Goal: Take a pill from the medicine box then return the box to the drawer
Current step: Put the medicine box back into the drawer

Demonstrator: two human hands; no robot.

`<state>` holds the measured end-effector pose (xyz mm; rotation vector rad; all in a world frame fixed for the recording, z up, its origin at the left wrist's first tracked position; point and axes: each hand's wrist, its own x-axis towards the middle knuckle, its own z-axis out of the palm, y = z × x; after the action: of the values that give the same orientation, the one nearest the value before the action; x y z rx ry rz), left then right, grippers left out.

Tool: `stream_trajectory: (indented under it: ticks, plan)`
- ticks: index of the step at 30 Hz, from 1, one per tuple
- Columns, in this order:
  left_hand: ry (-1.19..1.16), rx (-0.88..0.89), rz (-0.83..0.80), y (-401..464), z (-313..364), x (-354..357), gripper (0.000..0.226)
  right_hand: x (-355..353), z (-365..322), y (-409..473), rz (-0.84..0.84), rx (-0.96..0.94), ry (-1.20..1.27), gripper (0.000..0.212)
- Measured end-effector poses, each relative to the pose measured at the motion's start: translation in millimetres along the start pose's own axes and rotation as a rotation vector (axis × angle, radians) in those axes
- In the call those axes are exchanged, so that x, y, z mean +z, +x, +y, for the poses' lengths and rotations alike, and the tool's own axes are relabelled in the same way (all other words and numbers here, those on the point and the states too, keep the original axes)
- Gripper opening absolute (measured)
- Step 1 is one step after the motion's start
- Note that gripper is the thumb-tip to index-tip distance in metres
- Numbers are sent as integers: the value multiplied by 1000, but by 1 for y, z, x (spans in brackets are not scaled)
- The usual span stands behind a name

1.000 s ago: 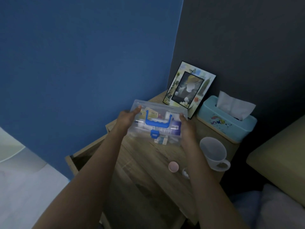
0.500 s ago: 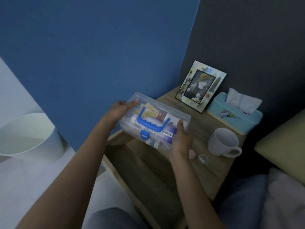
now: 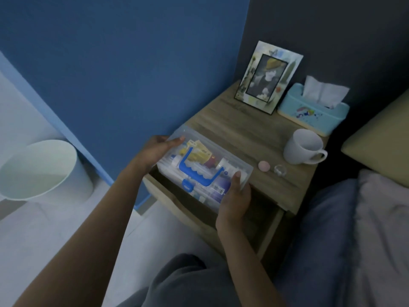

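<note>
A clear plastic medicine box (image 3: 218, 161) with a blue handle and blue latch hangs over the open drawer (image 3: 269, 220) of the wooden nightstand (image 3: 239, 125). My left hand (image 3: 158, 149) grips its far left end, thumb on the lid. My right hand (image 3: 234, 200) holds its near right corner, thumb on top. The lid is closed, with packets and bottles visible inside. A small pink round thing (image 3: 264, 166) and a small clear round thing (image 3: 280, 169) lie on the nightstand top, right of the box.
On the nightstand stand a white mug (image 3: 304, 149), a light blue tissue box (image 3: 313, 111) and a picture frame (image 3: 269, 76). A white bin (image 3: 42, 171) sits on the floor at left. The blue wall is behind, bedding and pillows to the right.
Both hands have carried the box off the nightstand top, down and toward me, to above the open drawer. The view has tilted further down.
</note>
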<state>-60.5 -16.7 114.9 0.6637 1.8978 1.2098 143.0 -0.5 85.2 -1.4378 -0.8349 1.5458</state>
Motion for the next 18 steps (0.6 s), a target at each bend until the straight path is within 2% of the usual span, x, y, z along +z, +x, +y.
stream_trajectory:
  ticks: [8,12,16,18]
  plan:
    - [97,-84,-23,5,-53,23,66,-23,40,8,-22,25,-18,44]
    - [119,-144,-41,14,-68,34,67,-28,56,28,-15,31,-87,45]
    - [104,-207,-157,25,-82,40,62,-27,71,46,-18,67,-105,44]
    - [133,-225,-145,32,-83,43,59,-26,77,55,-25,96,-99,44]
